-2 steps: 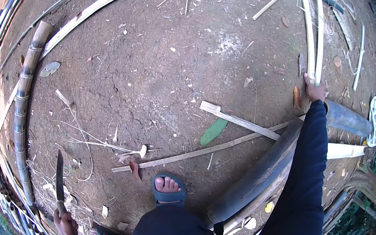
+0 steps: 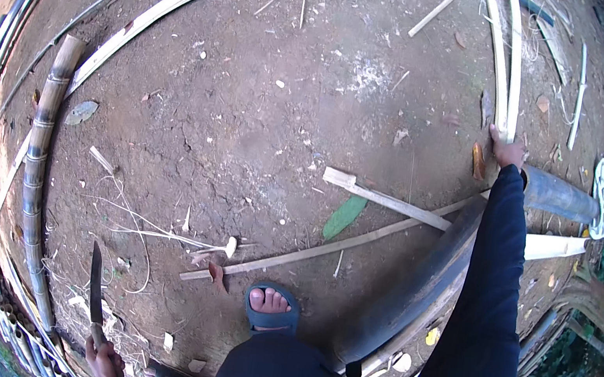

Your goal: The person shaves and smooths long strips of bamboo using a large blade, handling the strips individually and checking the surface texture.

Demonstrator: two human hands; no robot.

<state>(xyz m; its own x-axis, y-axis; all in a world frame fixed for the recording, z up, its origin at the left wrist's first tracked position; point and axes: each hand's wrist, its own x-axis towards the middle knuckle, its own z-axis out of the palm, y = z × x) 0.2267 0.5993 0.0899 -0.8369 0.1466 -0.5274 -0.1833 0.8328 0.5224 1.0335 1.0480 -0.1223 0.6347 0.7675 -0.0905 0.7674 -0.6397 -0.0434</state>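
My left hand (image 2: pixel 104 364) is closed round the handle of a long dark-bladed machete (image 2: pixel 96 284), its blade pointing away from me over the dirt. At far right my outstretched right hand (image 2: pixel 509 152) grips the near ends of two pale split bamboo strips (image 2: pixel 504 70), which run away toward the top edge. Just beside that hand is the end of a thick grey bamboo pole (image 2: pixel 560 195). A dark bamboo pole (image 2: pixel 407 300) slants along the ground left of my right forearm.
Thin wooden slats (image 2: pixel 387 200) and a green leaf (image 2: pixel 345 217) lie in the middle. A jointed bamboo pole (image 2: pixel 40 163) and long strips (image 2: pixel 182 0) lie at left. White cloth (image 2: pixel 603 197) sits by the grey pole. A branching trunk (image 2: pixel 600 303) stands at right. My sandalled foot (image 2: pixel 271 308) is in front.
Almost nothing differs. The ground scene has shifted very slightly right and down in view; both hands keep their grips.
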